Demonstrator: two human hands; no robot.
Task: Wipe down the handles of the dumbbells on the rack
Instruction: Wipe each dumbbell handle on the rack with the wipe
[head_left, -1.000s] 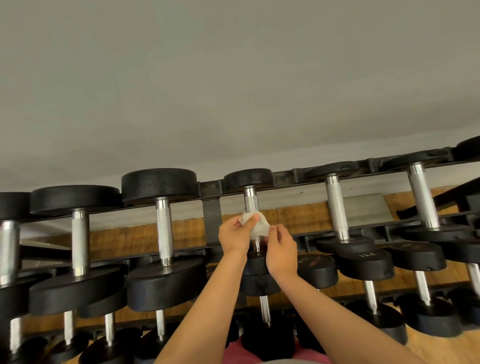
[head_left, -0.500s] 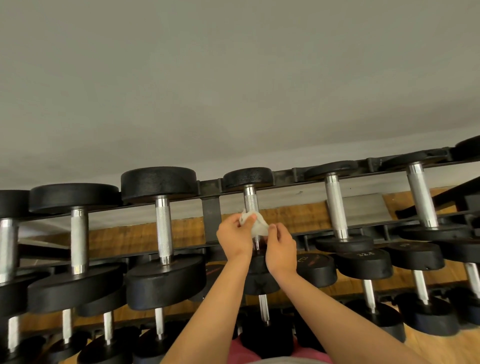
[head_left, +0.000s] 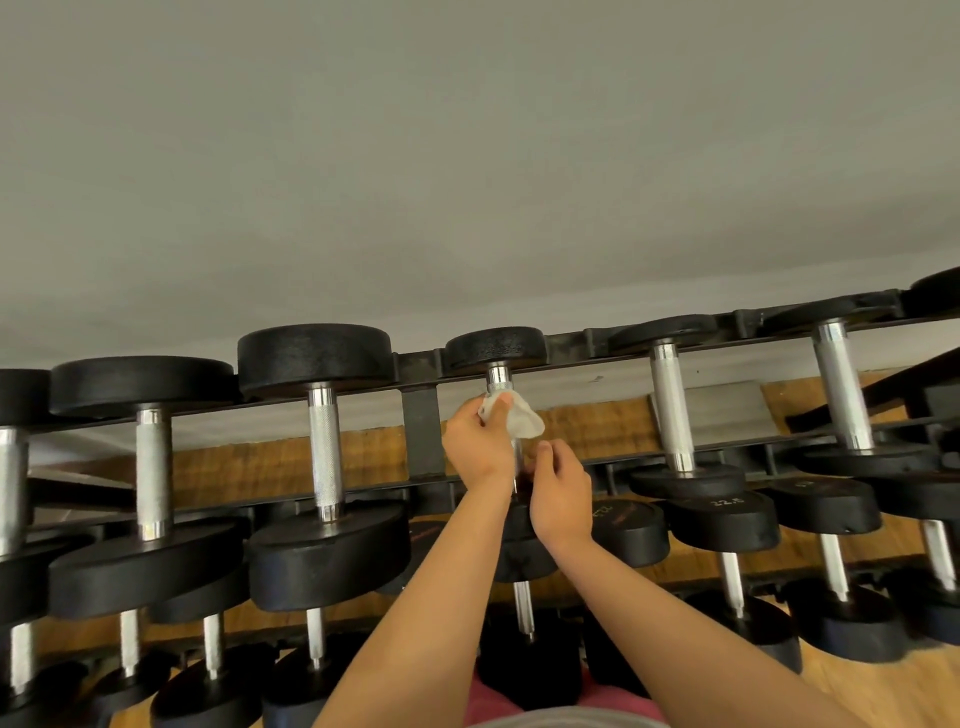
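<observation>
Two hands, bottom centre: left hand (head_left: 478, 447) pinches the one white cloth (head_left: 522, 421) onto the top of the centre dumbbell handle (head_left: 498, 382), fingers clamped. Right hand (head_left: 558, 493) is just below the cloth, fingers curled beside the same handle; can't tell if it grips. Top tier of the rack (head_left: 421, 415) shows six chrome handles; one lower head (head_left: 727, 519) right of centre reads "22.5".

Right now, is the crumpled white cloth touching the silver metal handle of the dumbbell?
Touching. The head view shows the left hand pressing the crumpled white cloth around the silver metal dumbbell handle, which disappears behind it.
</observation>
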